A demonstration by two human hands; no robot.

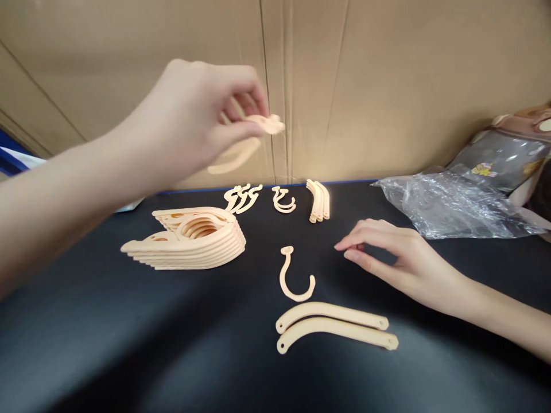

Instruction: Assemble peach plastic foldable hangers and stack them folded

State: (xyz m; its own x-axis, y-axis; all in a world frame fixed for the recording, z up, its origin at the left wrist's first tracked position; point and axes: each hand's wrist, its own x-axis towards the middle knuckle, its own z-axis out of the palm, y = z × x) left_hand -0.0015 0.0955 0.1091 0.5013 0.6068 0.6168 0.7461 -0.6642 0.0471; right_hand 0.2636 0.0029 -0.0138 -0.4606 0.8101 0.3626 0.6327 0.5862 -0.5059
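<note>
My left hand (215, 109) is raised above the table, its fingers closed on a beige curved plastic piece (236, 156); motion blurs its exact shape. Over the table at the right hovers my right hand (387, 252), loosely curled, with nothing in it and thumb and forefinger slightly apart. To its left lies a single beige hook (298, 296). Nearer to me, two beige curved hanger arms (331, 312) lie side by side. Below my left hand sits a stack of beige hanger bodies (202, 258) with round openings.
Along the back edge lie several curved pieces (243, 198), a few small hooks (284, 201) and a bundle of arms (317, 201). A clear plastic bag (456, 206) rests at the right, by a grey printed bag (495, 160). Brown cardboard (365, 86) stands behind the black table (193, 355).
</note>
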